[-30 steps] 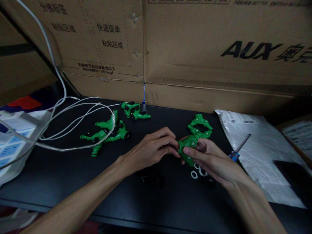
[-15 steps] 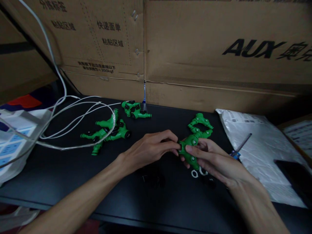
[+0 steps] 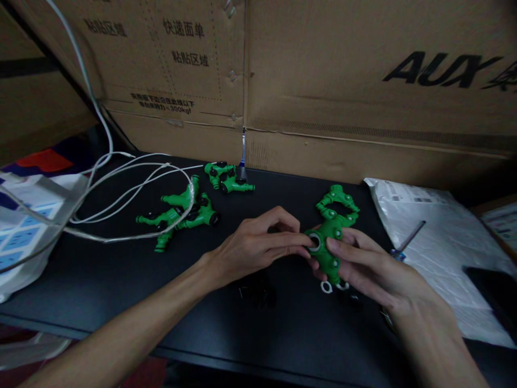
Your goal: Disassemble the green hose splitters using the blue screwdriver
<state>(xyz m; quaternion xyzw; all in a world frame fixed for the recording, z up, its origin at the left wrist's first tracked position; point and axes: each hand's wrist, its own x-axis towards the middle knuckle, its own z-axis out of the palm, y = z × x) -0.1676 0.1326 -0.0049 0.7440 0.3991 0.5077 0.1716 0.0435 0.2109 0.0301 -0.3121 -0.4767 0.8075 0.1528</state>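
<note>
My right hand [image 3: 363,264] is closed around a green plastic hose splitter [image 3: 332,260] with several round screw spots on its side. Its open round mouth, with a pale ring [image 3: 314,242] inside, faces left. The bunched fingers of my left hand [image 3: 262,240] touch that mouth; whatever they pinch, if anything, is hidden. Just below the splitter, white rings [image 3: 326,286] lie on the table. Right behind it are more green splitter pieces [image 3: 337,202], and their near end is partly covered.
Green splitters with black valves [image 3: 177,215] lie at left under a looped white cable [image 3: 133,237]; others [image 3: 228,178] lie near the carton [image 3: 307,81]. Small black parts [image 3: 258,291] sit in front. At right are a screwdriver [image 3: 407,241], a plastic mailer [image 3: 440,258] and a dark phone-like slab [image 3: 488,293].
The splitter has turned in my right hand, so its mouth with the pale ring now shows. My left fingers stay at that mouth. The view has shifted slightly.
</note>
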